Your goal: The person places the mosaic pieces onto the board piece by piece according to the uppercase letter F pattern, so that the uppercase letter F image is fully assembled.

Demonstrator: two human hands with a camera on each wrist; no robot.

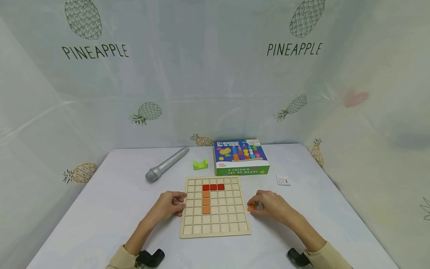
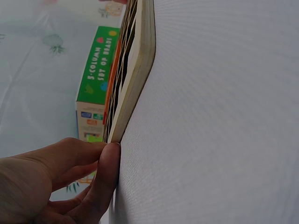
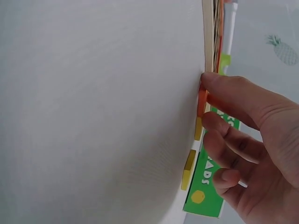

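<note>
A light wooden grid board (image 1: 223,218) lies flat on the white table. Near its top, a row of red square tiles (image 1: 213,187) fills three cells. Below the leftmost one, orange tiles (image 1: 206,201) run down a column. My left hand (image 1: 164,206) pinches the board's left edge between thumb and fingers, as the left wrist view shows at the rim. Just right of the board, my right hand (image 1: 272,204) pinches a loose orange tile (image 1: 251,207) between thumb and forefinger. Yellow tiles (image 3: 188,170) lie by its curled lower fingers, hidden by that hand in the head view.
Behind the board stands a bead-set box (image 1: 242,170). A green plastic piece (image 1: 201,164) sits left of it, then a silver microphone (image 1: 168,163). A small printed card (image 1: 283,180) lies at right. A pineapple-print curtain (image 1: 215,74) hangs behind the table.
</note>
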